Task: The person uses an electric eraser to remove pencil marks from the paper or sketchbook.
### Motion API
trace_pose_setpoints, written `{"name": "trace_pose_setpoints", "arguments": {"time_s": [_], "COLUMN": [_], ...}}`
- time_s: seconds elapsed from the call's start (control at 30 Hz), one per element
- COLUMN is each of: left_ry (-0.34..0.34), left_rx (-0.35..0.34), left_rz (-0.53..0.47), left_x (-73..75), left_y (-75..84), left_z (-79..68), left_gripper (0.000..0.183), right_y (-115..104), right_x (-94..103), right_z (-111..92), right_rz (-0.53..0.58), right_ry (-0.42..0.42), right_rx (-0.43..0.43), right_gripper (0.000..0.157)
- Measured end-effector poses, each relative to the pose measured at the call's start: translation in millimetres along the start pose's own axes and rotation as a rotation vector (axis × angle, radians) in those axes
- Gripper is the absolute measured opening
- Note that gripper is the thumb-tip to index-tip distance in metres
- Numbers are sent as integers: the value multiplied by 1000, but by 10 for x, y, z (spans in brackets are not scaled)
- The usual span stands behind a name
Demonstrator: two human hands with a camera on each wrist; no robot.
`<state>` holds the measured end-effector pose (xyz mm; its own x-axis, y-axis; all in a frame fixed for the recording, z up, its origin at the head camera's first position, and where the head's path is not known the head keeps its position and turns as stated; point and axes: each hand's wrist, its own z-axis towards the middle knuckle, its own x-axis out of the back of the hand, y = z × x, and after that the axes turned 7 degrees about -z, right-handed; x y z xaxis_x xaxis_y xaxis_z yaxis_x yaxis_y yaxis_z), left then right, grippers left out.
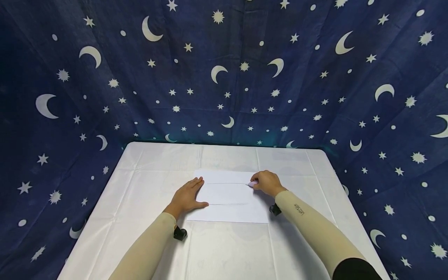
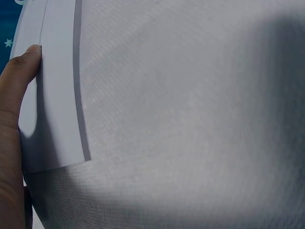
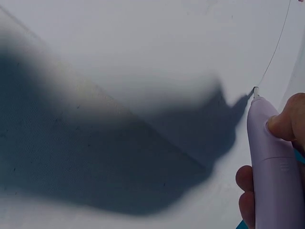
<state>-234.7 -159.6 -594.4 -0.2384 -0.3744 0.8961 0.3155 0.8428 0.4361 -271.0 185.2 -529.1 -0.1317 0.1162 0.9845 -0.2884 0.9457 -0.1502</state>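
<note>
A white sheet of paper (image 1: 227,214) lies on the table. My left hand (image 1: 186,198) rests on its left side, fingers spread and thumb held out. In the left wrist view the thumb (image 2: 29,62) lies along the paper, its tip beside a thin line. My right hand (image 1: 267,182) grips a lilac electric eraser (image 3: 269,143), thumb on the upper side of its body and fingers curled below. The small pale tip meets the paper at the right end of a thin dark line (image 1: 224,183). A fainter, smudged line (image 1: 227,204) runs lower on the sheet.
The table (image 1: 147,194) has a white creased cover. Behind it and at the sides hangs a dark blue curtain (image 1: 196,93) with moons and stars. Small dark specks dot the white surface in the right wrist view, under the right hand's shadow.
</note>
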Motion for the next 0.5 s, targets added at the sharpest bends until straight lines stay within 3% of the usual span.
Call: {"name": "trace_pose_setpoints", "arguments": {"time_s": [0.5], "left_ry": [9], "left_rx": [-20], "left_rz": [8], "left_x": [-12], "left_y": [-32], "left_z": [12], "left_gripper": [102], "right_y": [-48], "right_x": [46], "right_z": [-3], "right_rz": [7], "right_ry": [20], "right_rx": [7], "right_gripper": [19]}}
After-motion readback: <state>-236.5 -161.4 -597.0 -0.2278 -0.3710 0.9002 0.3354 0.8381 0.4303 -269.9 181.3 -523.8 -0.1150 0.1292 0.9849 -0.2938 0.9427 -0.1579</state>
